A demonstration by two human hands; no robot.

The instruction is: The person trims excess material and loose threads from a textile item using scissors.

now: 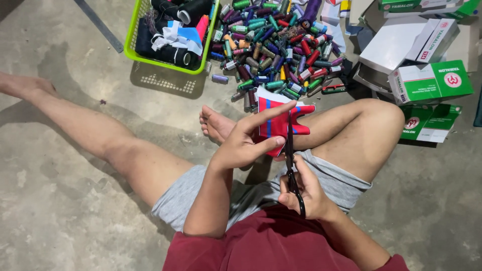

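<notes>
We are mid-cut, it seems: our left hand (241, 145) pinches the red and blue fabric piece (279, 124) above our lap; our right hand (305, 193) grips black scissors (290, 160), blades in the cloth. The next snip likely calls for a taut hold.

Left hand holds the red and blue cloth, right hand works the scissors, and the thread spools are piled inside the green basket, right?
Not quite. The head view shows the thread spools heaped on the bare floor beside the green basket, not inside it. The rest stands: left hand holds the red and blue cloth, right hand works the scissors.
</notes>
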